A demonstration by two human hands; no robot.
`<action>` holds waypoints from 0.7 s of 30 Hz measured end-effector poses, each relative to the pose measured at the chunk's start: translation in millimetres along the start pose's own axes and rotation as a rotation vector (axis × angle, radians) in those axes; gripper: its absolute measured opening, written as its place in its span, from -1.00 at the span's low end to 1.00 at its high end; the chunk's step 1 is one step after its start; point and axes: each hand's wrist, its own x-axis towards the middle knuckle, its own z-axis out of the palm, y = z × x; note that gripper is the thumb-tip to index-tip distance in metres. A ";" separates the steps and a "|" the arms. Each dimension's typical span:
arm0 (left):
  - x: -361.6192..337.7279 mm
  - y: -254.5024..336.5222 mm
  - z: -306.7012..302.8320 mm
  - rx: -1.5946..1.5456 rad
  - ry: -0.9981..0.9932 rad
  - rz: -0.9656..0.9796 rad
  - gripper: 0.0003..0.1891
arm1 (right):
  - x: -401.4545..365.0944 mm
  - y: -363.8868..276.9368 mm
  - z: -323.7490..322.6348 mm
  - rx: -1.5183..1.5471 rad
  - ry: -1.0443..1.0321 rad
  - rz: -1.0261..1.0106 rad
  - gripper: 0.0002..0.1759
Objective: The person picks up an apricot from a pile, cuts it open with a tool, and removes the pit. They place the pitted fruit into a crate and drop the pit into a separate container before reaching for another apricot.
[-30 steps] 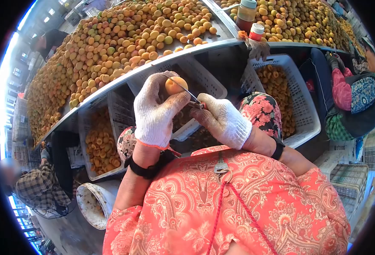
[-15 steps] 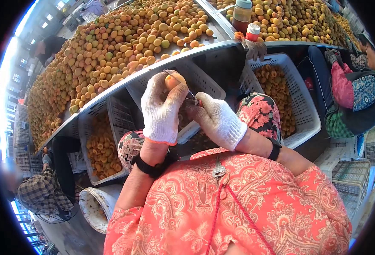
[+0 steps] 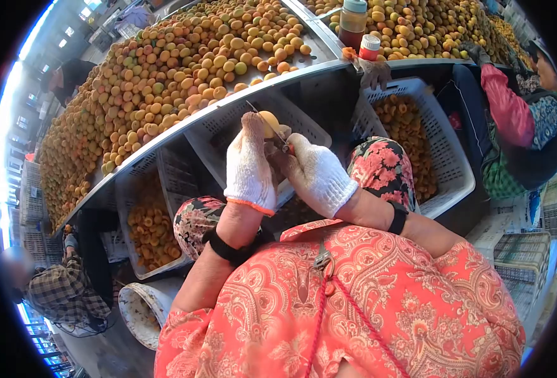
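**A:** What do your hands hold?

**B:** My left hand [image 3: 249, 165], in a white knit glove, has its grip closed round one apricot [image 3: 267, 120]. I hold it up in front of me, just below the edge of the table [image 3: 324, 53]. My right hand [image 3: 316, 173], also gloved, has its grip closed on a small knife [image 3: 273, 130]. The thin blade lies against the fruit.

**A:** What is around them?

**B:** The metal table carries a heap of whole apricots [image 3: 184, 69]. White plastic crates stand under its edge. The crate [image 3: 455, 170] to my right holds cut apricot pieces. A bottle [image 3: 353, 16] stands at the table's corner. At far right, a co-worker's pink sleeve [image 3: 508, 113] stretches toward the fruit.
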 end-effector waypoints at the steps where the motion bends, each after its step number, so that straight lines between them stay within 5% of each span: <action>1: 0.7 0.6 -0.1 0.053 -0.010 0.032 -0.48 | 0.3 -2.8 -1.8 0.000 0.000 0.000 -0.71; 3: 3.4 10.2 -8.9 0.143 -0.106 0.071 -0.52 | 0.0 -11.4 -8.8 -0.011 -0.069 0.114 -0.72; 5: 1.8 8.6 -6.3 0.468 -0.068 0.340 -0.64 | -0.5 -14.6 -12.9 0.027 -0.095 0.145 -0.73; 9: 4.1 3.0 -17.6 0.485 -0.094 0.383 -0.62 | -2.0 -10.4 -6.6 0.013 -0.113 0.113 -0.74; 11: 4.1 -4.2 -11.6 0.147 -0.107 0.244 -0.70 | 0.4 -1.0 -0.8 0.001 -0.069 0.080 -0.75; 13: 4.3 -15.5 2.2 -0.101 0.054 0.104 -0.58 | 1.2 2.4 5.3 -0.008 -0.021 0.048 -0.75; 16: 9.5 -9.9 -0.3 0.073 0.039 0.125 -0.54 | 7.0 -4.2 3.0 0.003 0.105 -0.040 -0.80; 19: 7.0 8.2 -4.7 0.555 -0.059 0.326 -0.63 | 5.9 -8.9 -8.6 0.104 -0.029 0.154 -0.76; 21: 9.4 1.8 -6.8 0.491 -0.010 0.338 -0.67 | 3.3 -2.6 -7.5 0.046 -0.084 0.150 -0.75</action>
